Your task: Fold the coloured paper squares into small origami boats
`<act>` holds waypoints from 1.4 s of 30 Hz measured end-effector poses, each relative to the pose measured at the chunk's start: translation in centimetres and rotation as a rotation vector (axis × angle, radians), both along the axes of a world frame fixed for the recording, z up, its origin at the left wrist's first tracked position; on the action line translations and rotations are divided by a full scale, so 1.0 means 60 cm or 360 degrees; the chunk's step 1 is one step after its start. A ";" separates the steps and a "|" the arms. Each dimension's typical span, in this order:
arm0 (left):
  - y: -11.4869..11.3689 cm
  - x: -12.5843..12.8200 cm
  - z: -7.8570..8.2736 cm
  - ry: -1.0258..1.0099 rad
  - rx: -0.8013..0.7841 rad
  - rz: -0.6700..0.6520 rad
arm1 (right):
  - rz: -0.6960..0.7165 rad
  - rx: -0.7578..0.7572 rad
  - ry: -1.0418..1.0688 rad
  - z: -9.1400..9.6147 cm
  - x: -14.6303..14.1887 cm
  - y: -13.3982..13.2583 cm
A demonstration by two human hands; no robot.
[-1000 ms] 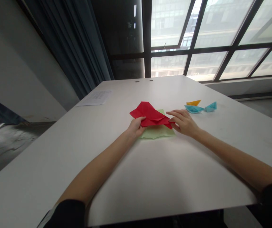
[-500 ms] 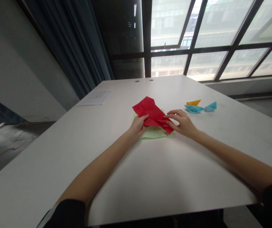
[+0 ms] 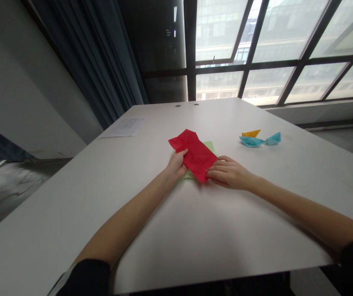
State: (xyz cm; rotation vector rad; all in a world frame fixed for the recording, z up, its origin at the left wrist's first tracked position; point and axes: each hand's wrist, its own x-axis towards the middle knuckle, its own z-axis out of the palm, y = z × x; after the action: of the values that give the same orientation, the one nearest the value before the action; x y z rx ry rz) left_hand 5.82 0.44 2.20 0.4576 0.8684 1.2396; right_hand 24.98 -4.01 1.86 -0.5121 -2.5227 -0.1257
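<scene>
A creased sheet of red paper [image 3: 197, 155] is held between my two hands, tilted a little above the table. My left hand [image 3: 177, 162] pinches its left edge, thumb on top. At the lower right corner, my right hand [image 3: 227, 172] has its fingers closed over the paper's edge; the thumb is mostly hidden. Beneath the red sheet lies light green paper [image 3: 209, 145], largely covered, with bits showing at the back and front.
On the white table [image 3: 164, 234], a yellow folded paper piece [image 3: 251, 133] lies right of my hands beside a blue folded paper piece [image 3: 252, 142] and another blue piece [image 3: 274, 139]. A printed sheet [image 3: 123, 127] rests at the far left.
My right hand has moved down and left, and its fingers have closed on the red paper's corner. The red sheet has turned and looks flatter. My left hand keeps its grip.
</scene>
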 end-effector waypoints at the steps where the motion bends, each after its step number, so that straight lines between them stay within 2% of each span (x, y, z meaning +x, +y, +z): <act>1: -0.001 -0.001 0.001 0.0007 0.0041 -0.0013 | 0.0024 -0.0052 0.0023 0.000 0.000 -0.001; 3: -0.004 -0.003 0.004 0.0028 0.0145 -0.0058 | -0.0043 -0.0209 0.0230 0.001 0.001 -0.002; 7: -0.011 -0.011 0.013 -0.0040 0.0340 -0.0297 | -0.0474 -0.0614 0.1054 -0.004 0.010 0.016; 9: -0.015 -0.015 0.017 -0.0091 0.0395 -0.0402 | -0.0568 -0.0893 0.1310 -0.011 0.013 0.031; 11: -0.017 -0.017 0.019 -0.0107 0.0425 -0.0460 | -0.0550 -0.1251 0.1390 -0.020 0.014 0.042; 13: -0.017 -0.019 0.018 -0.0080 0.0442 -0.0468 | -0.0439 -0.1584 0.1364 -0.027 0.011 0.046; 16: -0.014 -0.020 0.013 -0.0054 0.0426 -0.0475 | -0.0226 -0.1820 0.1281 -0.032 0.006 0.042; 21: -0.014 -0.021 0.011 -0.0122 0.0417 -0.0565 | -0.0133 -0.1722 0.1284 -0.031 -0.002 0.034; 25: -0.025 -0.017 0.020 -0.0100 0.0400 -0.0635 | -0.0024 -0.1774 0.1264 -0.024 -0.015 0.025; 29: -0.028 -0.015 0.025 -0.0062 0.0430 -0.0628 | 0.0030 -0.1712 0.1381 -0.014 -0.022 0.016; 33: -0.015 -0.025 0.021 0.0069 0.0428 -0.0500 | -0.0216 -0.1549 0.1523 -0.012 -0.008 0.029; 36: 0.002 -0.039 0.011 0.0301 0.0345 -0.0278 | -0.0401 -0.1435 0.1534 -0.020 0.013 0.050; 42: 0.033 -0.059 -0.033 0.0841 0.0519 -0.0050 | -0.0629 -0.1209 0.1175 -0.052 0.039 0.073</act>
State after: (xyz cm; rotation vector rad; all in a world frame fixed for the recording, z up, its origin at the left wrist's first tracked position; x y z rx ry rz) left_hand 2.26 2.43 0.22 1.0909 1.0964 1.2550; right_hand 27.30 0.38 -1.27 -1.1043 -1.6482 0.7625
